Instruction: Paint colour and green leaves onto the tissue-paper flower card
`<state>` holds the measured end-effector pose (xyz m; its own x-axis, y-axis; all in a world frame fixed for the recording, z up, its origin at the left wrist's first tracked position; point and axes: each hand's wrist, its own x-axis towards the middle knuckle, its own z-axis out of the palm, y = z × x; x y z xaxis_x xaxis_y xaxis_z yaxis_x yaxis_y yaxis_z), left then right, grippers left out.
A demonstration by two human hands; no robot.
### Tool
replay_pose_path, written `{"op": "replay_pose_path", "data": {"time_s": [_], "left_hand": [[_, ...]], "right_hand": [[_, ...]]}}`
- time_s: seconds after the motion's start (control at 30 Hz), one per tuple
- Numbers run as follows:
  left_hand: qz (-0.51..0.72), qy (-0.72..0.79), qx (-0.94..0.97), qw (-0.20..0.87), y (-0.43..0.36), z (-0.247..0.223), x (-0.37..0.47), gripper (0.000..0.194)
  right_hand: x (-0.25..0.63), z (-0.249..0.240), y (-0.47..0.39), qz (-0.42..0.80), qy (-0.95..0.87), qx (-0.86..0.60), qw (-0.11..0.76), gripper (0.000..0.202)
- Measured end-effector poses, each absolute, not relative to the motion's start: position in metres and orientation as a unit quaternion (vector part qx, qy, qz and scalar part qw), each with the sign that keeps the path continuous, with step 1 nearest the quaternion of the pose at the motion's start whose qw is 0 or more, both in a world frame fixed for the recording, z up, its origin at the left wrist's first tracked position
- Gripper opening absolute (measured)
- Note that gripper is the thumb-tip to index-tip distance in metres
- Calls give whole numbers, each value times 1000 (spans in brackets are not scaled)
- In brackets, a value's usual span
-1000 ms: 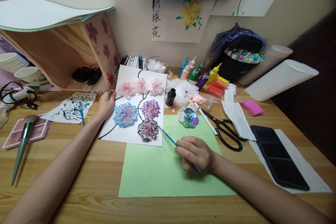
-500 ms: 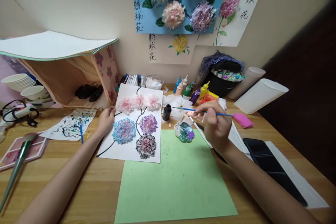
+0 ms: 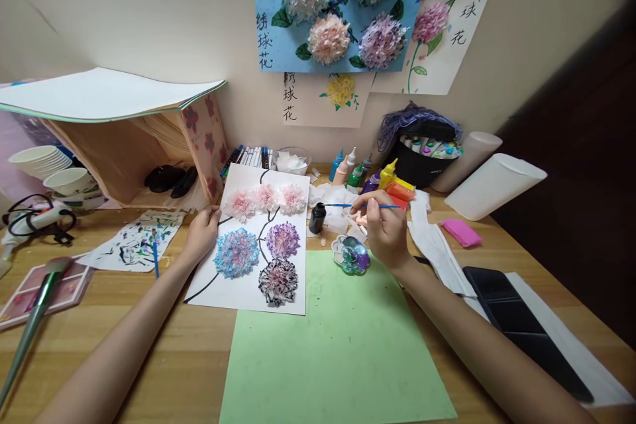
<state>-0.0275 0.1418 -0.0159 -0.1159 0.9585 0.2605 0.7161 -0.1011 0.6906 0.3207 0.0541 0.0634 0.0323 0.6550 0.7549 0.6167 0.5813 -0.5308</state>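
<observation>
Brush (image 3: 365,206) tip over black ink bottle (image 3: 317,218)

A single camera, worn on the person's head, looks forward and down over the desk (image 3: 149,344) from its near edge toward the wall (image 3: 149,13) along its far edge. It sits close: both forearms enter from the bottom corners, and the left hand (image 3: 201,232) and right hand (image 3: 385,228) lie mid-frame. The view takes in the desk from its left edge to its right edge, plus the lower wall with the paper flower pictures (image 3: 342,6). Heights look squeezed. No second view shares the scene.
</observation>
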Motion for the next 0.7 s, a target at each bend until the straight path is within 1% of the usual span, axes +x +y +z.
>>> {"op": "replay_pose_path", "data": {"time_s": [0.27,0.53,0.7], "left_hand": [[364,652,645,162,141,-14,-26,30],[363,649,649,162,142,-17,-28,27],[363,648,650,160,142,-17,-28,26]], "right_hand": [[326,66,50,11,-667,-471,577,32],[322,65,51,29,-689,-467,554,33],[324,66,50,36,-652,-471,593,34]]}}
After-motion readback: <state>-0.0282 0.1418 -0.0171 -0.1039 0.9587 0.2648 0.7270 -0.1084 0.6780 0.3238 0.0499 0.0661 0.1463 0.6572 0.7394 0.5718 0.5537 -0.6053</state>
